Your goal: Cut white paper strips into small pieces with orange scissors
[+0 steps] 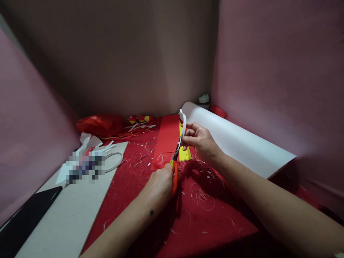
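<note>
My left hand is closed round the orange handles of a pair of scissors, whose blades point away from me. In front of the blades, my right hand pinches a narrow white strip between thumb and fingers. The strip curves upward, and the blade tips meet it near my right fingertips. Beneath the scissors lies a red corrugated sheet. A yellow corrugated sheet shows beside it, partly covered by my right hand.
A large white paper roll lies on the right, near a lidded container. Red plastic and red-yellow balls sit at the back. On the left is a pale board with a dark flat device. Thread scraps litter the red cloth.
</note>
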Motion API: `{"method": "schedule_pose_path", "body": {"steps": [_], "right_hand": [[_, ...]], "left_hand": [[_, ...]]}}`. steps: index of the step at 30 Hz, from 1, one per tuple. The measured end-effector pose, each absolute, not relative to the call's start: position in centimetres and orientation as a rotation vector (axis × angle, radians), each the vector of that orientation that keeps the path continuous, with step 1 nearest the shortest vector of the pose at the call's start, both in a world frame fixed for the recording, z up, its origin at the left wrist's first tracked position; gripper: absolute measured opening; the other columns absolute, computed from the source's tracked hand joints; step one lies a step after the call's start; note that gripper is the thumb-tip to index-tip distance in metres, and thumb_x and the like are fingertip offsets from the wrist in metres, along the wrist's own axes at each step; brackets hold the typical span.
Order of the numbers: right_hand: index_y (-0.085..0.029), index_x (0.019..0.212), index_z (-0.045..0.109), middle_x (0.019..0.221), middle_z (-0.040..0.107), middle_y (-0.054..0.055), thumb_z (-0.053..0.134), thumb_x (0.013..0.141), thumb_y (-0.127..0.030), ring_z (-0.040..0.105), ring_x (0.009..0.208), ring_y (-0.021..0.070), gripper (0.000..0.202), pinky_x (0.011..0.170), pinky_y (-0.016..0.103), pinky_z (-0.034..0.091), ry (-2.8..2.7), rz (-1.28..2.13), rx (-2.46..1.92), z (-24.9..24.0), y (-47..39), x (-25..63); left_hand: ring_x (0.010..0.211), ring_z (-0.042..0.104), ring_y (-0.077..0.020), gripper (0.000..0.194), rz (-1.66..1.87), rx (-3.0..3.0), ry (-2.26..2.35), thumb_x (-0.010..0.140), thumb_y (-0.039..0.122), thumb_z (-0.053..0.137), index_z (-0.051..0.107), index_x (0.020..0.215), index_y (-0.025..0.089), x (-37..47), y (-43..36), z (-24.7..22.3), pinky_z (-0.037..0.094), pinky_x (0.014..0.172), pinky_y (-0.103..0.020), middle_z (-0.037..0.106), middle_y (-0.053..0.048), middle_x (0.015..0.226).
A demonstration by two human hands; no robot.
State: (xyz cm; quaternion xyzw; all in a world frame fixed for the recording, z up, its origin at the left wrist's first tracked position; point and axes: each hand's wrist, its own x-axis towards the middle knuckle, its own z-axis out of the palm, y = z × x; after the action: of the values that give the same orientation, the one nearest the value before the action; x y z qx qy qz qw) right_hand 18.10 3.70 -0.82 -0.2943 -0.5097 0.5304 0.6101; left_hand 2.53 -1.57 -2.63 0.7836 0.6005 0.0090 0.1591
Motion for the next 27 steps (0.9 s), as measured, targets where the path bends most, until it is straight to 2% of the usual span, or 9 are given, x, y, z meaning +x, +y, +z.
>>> {"method": "schedule_pose_path", "body": {"steps": [5, 11, 19, 27], "right_hand": [[-0.019, 0.084, 0.047, 0.058, 0.049, -0.008, 0.061, 0.059, -0.015, 0.051, 0.047, 0.0080, 0.030, 0.048, 0.026, 0.047, -1.144, 1.239, -0.673, -0.7, 3.7, 18.3], [-0.018, 0.085, 0.048, 0.058, 0.051, -0.007, 0.060, 0.060, -0.013, 0.051, 0.047, 0.0083, 0.028, 0.044, 0.024, 0.042, -1.125, 1.205, -0.664, -0.6, 3.8, 18.4], [-0.017, 0.088, 0.049, 0.056, 0.051, -0.007, 0.058, 0.061, -0.012, 0.050, 0.046, 0.0079, 0.029, 0.045, 0.025, 0.042, -1.134, 1.228, -0.599, -1.0, 3.5, 17.7], [-0.017, 0.087, 0.050, 0.057, 0.051, -0.007, 0.057, 0.062, -0.011, 0.050, 0.047, 0.0072, 0.027, 0.044, 0.023, 0.042, -1.113, 1.193, -0.589, -1.2, 3.5, 17.4]], "left_hand": [[0.053, 0.052, -0.0154, 0.021, 0.127, 2.290, 1.649, 0.080, 0.037, 0.036, 0.047, 0.085, 0.020, 2.1, -1.2, -3.8, 0.030, 0.050, -0.027, 0.056, -0.002, 0.061], [0.058, 0.053, -0.0157, 0.021, 0.152, 2.325, 1.689, 0.080, 0.037, 0.039, 0.048, 0.085, 0.019, 1.5, -0.7, -5.4, 0.032, 0.052, -0.027, 0.058, -0.004, 0.068], [0.061, 0.057, -0.0162, 0.022, 0.149, 2.082, 1.624, 0.079, 0.035, 0.042, 0.050, 0.091, 0.020, 1.4, -1.3, -5.1, 0.036, 0.053, -0.027, 0.062, -0.006, 0.075], [0.061, 0.056, -0.0175, 0.017, 0.119, 2.298, 1.695, 0.078, 0.033, 0.041, 0.047, 0.087, 0.019, 1.9, -1.5, -4.1, 0.034, 0.052, -0.028, 0.060, -0.006, 0.073]]}}
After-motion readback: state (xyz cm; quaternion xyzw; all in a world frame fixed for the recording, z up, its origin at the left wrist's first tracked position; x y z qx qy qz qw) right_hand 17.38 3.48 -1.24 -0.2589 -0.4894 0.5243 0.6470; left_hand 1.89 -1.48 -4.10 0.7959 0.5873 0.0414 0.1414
